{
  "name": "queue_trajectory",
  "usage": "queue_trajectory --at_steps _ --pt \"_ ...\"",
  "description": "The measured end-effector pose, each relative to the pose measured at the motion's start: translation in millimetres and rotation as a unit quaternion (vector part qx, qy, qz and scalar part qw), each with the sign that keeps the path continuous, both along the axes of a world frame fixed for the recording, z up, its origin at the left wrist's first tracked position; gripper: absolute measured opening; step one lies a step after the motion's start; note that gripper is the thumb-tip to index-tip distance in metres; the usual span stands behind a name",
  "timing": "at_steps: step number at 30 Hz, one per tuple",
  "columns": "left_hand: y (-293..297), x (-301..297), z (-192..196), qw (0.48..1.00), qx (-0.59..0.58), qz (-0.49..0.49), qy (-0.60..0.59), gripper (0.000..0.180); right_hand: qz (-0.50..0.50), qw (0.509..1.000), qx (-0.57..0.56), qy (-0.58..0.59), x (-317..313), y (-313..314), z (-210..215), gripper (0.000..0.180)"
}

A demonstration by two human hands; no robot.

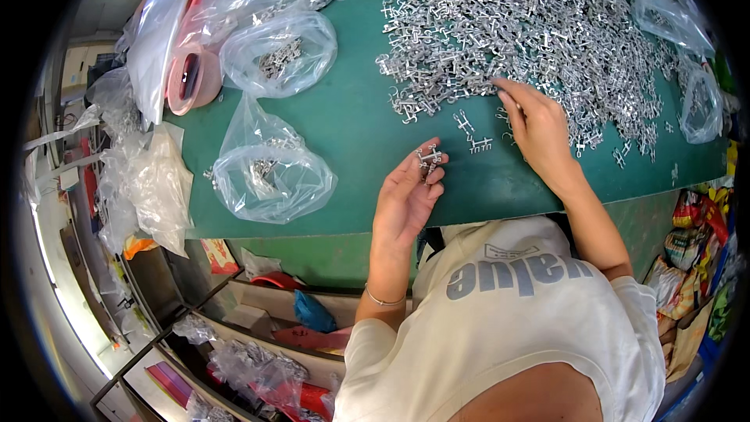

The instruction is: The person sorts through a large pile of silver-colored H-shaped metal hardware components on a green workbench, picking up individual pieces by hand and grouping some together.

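Observation:
A wide heap of small silver metal castings [516,23] covers the far right of the green table. My left hand [408,191], palm up near the front edge, has its fingers curled around a few of these metal castings [430,158]. At the near edge of the heap, my right hand [539,126] reaches in with thumb and index finger close to the pieces. Whether a piece is between those fingertips cannot be made out. Two loose castings [478,144] lie on the table between my hands.
Clear plastic bags holding castings stand at left, one nearer [273,184] and one farther [277,55]. Beside them is a pink container [205,92] with a dark object on it. More plastic bags [703,101] lie at the right edge. Below the table are open drawers [273,320].

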State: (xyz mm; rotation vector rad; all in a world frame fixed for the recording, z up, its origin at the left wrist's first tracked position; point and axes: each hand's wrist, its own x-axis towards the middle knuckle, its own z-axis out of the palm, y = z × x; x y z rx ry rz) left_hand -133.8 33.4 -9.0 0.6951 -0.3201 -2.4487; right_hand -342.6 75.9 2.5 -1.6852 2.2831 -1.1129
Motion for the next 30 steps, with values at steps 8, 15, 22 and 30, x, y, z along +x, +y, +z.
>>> queue_trajectory --at_steps 8,15,22,30 --pt "4.3 1.1 1.5 0.999 0.006 0.032 -0.018 0.046 0.036 0.985 0.103 0.131 7.9 -17.7 1.4 0.022" --pt "4.2 -2.3 6.8 0.994 -0.064 0.028 -0.088 0.045 0.132 0.986 0.104 0.008 5.7 25.7 5.6 0.020" --pt "8.1 -7.8 4.6 0.987 -0.098 0.087 -0.090 0.038 0.066 0.977 0.140 0.146 5.0 -0.6 4.4 0.021" --pt "2.5 -14.9 -2.0 0.984 -0.078 0.046 -0.154 0.035 0.062 0.984 0.054 -0.160 -12.0 45.3 9.6 0.017"
